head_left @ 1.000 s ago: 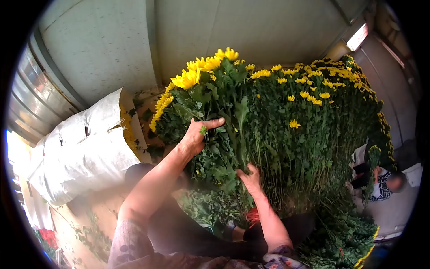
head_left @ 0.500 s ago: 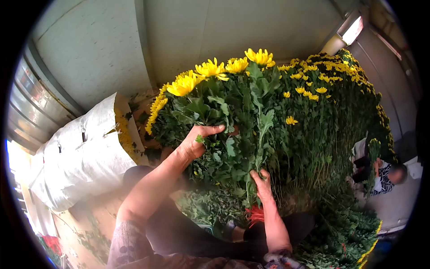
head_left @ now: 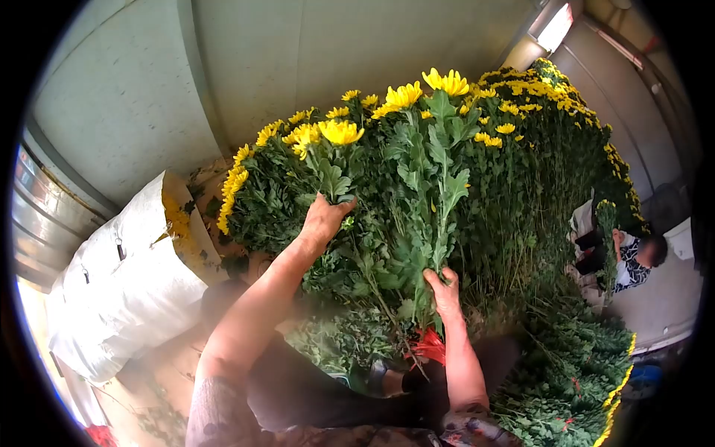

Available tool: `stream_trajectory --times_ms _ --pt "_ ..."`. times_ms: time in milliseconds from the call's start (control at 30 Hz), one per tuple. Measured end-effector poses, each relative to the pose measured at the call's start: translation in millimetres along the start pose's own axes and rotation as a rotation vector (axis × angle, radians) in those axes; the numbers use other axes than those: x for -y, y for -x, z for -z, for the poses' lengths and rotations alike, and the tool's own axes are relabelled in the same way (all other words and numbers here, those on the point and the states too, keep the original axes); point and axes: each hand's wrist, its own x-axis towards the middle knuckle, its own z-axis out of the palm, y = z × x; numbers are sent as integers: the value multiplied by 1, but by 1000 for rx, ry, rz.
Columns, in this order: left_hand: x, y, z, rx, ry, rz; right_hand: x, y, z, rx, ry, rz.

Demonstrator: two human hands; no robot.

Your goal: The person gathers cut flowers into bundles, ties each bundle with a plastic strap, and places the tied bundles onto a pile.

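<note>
My left hand (head_left: 326, 221) is closed around yellow chrysanthemums (head_left: 341, 133) high up, just below their leaves; a bare stem runs from them down toward my lap. To the right, my right hand (head_left: 445, 293) grips the lower stems of an upright bunch of yellow chrysanthemums (head_left: 428, 160) with long leafy stems. Their blooms are held at roughly the same level at the top. Below my right hand, red strips (head_left: 430, 345) lie near my feet. How many stems each hand holds is hidden by leaves.
A large stack of yellow chrysanthemums (head_left: 536, 171) stands along the wall. A white wrapped bundle (head_left: 123, 283) lies at left. Cut leaves (head_left: 342, 339) cover the floor before me. More chrysanthemums (head_left: 566, 387) lie at lower right. Another person (head_left: 633, 261) sits at far right holding stems.
My left hand has drawn chrysanthemums leftward, apart from the bunch in my right hand. The right hand keeps its grip low on the stems. The whole view has shifted slightly.
</note>
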Motion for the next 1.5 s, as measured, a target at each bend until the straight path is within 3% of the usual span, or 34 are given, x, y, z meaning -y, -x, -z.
stream_trajectory --times_ms 167,200,267,300,400,467,567,600,700,767,833,1033,1167,1200,1267,1300,1400,1500 --pt "-23 20 0 133 256 93 -4 -2 11 -20 107 24" --pt "-15 20 5 145 -17 -319 1 -1 8 4 66 40" --pt "-52 32 -2 218 377 -12 3 0 10 6 106 51" --pt "-54 29 -3 218 381 -15 5 -1 9 13 146 58" --pt "-72 30 2 483 538 74 14 -5 8 33 190 42" --pt "-68 29 -3 464 508 36 16 -7 6 66 209 57" --pt "-52 20 -9 603 511 4 9 -4 6 126 235 59" --pt "-51 21 -17 472 551 87 10 -3 2 120 266 39" --pt "-50 23 -14 452 585 79 0 2 2 110 425 26" --pt "-48 23 -5 470 857 106 -6 2 -2 130 502 130" --pt "-53 27 7 477 929 90 1 5 -17 135 491 186" --pt "-54 46 31 422 916 124 13 17 -55 403 618 -136" --pt "-47 49 43 327 816 70 25 21 -80 587 607 -156" --pt "-44 50 49 377 880 101 22 22 -88 464 744 177" --pt "-42 51 57 405 916 149 10 15 -89 331 864 530" --pt "-43 53 57 406 915 148 7 13 -86 330 864 531" --pt "-47 60 57 491 940 97 8 9 -81 513 723 2" --pt "-50 76 60 376 888 6 12 16 -88 621 720 114"
